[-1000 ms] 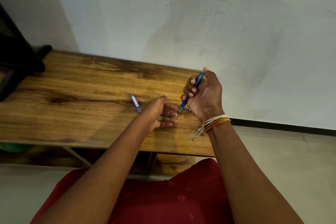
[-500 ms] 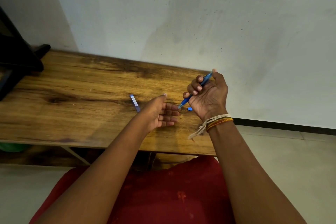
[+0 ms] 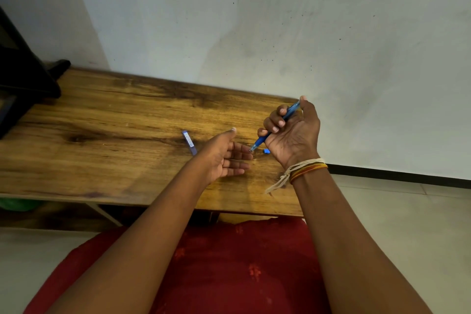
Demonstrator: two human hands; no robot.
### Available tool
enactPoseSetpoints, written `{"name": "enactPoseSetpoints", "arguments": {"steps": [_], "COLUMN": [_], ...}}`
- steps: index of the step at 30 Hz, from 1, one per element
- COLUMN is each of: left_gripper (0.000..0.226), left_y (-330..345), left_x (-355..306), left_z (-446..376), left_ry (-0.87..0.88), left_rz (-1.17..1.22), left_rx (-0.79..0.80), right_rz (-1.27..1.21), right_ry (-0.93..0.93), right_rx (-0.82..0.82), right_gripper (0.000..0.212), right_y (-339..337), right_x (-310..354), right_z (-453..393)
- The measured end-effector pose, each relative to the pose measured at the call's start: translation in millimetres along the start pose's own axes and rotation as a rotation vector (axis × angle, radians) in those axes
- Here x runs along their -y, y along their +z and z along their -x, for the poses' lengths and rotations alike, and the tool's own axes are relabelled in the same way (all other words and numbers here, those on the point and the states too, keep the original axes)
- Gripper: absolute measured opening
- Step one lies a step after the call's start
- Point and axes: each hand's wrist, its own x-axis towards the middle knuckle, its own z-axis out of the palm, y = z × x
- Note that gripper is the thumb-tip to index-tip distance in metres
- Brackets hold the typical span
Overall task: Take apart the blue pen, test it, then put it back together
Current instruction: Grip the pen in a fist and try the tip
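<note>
— Hands first. What are they doing?

— The right hand [image 3: 293, 132] has its fingers curled tight round the blue pen [image 3: 274, 126]. The pen is tilted. Its top end sticks up by the thumb, and its tip points down at the other hand.

— And the left hand [image 3: 224, 158]?

— It lies flat out over the wooden table [image 3: 114, 122], palm turned up, fingers straight, thumb up. It holds nothing. The pen tip is right at the left fingertips [image 3: 248, 148]. I cannot tell if it really touches them.

— Are there any loose bits?

— Yes. A small blue piece [image 3: 266, 151] lies on the table, just beside the right hand, under the pen. A thin bluish piece with a label [image 3: 188, 142] lies on the table too, just behind the left hand.

— What else can you see?

— Strings and orange bands [image 3: 304, 168] are tied on the right wrist. Red cloth [image 3: 242, 267] covers the lap. Something black [image 3: 23, 79] stands at the left end of the table. A pale wall [image 3: 254, 20] is behind it all.
</note>
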Motion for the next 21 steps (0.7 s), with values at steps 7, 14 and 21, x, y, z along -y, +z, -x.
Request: {"name": "enactPoseSetpoints", "arguments": {"steps": [7, 14, 21], "left_gripper": [0.053, 0.052, 0.022], "left_y": [0.0, -0.8, 0.4], "left_x": [0.0, -1.5, -1.1], "left_z": [1.3, 2.4, 3.4], "left_ry": [-0.008, -0.002, 0.248], "left_rz": [-0.029, -0.071, -0.108], "left_rx": [0.002, 0.009, 0.021], "right_rz": [0.059, 0.140, 0.169], "right_ry": [0.032, 0.021, -0.024], "right_rx": [0.026, -0.004, -0.014], "right_gripper": [0.052, 0.060, 0.062], "right_y": [3.5, 5.5, 5.4], "right_x": [-0.2, -1.6, -5.5], "right_z": [1.3, 3.5, 2.7]}}
